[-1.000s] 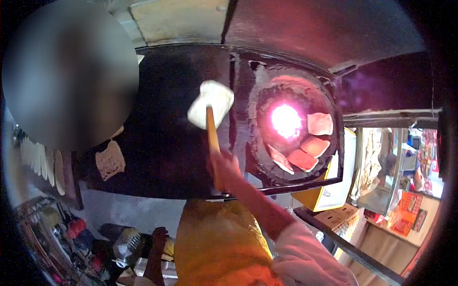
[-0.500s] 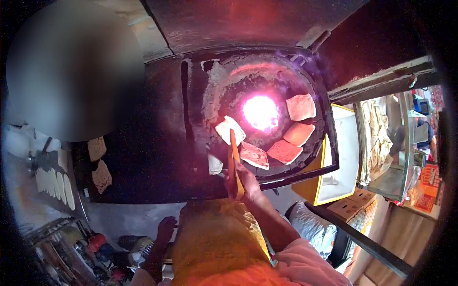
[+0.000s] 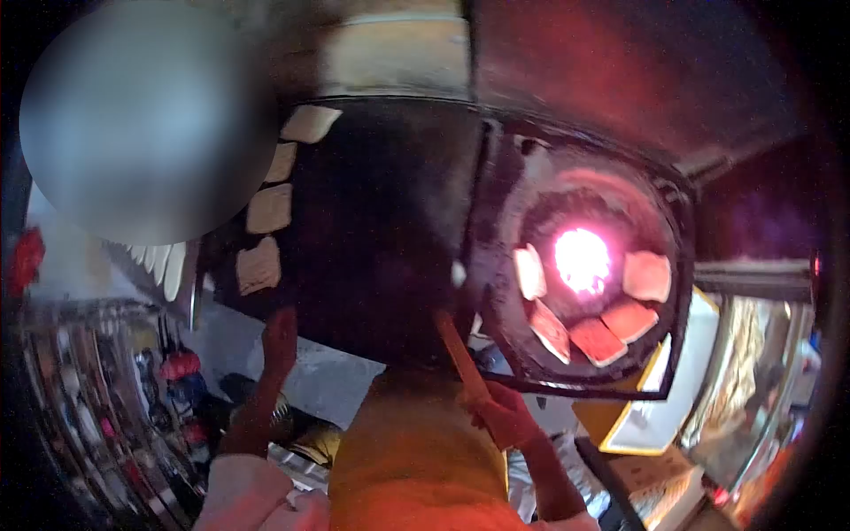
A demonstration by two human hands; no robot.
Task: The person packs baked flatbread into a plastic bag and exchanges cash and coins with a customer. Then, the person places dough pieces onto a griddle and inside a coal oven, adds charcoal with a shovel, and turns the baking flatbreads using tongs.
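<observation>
My right hand (image 3: 503, 414) is closed round a wooden paddle (image 3: 460, 354), whose tip points over the front of the dark griddle (image 3: 372, 221). No flatbread lies on the paddle. At the griddle's front left edge is my left hand (image 3: 281, 334), blurred, its fingers not clearly separate and nothing visible in them. Just beyond it lies a browned flatbread (image 3: 258, 265), the nearest of several in a column. Around the glowing fire (image 3: 583, 259) in the round oven pit (image 3: 567, 186), several flatbreads rest, among them a pale one (image 3: 530, 271) on the left and a reddish one (image 3: 598, 342) in front.
Pale dough strips (image 3: 159, 265) lie at the left beside the griddle. Right of the pit stands a yellow-rimmed white container (image 3: 660, 398), with a cardboard box (image 3: 651, 473) below it. Shelves with blurred goods fill the lower left. A blurred disc covers the upper left.
The pale flatbread went from the paddle into the pit's left side. My right hand has drawn the bare paddle back, and my left hand has risen to the griddle's edge. The view swung left.
</observation>
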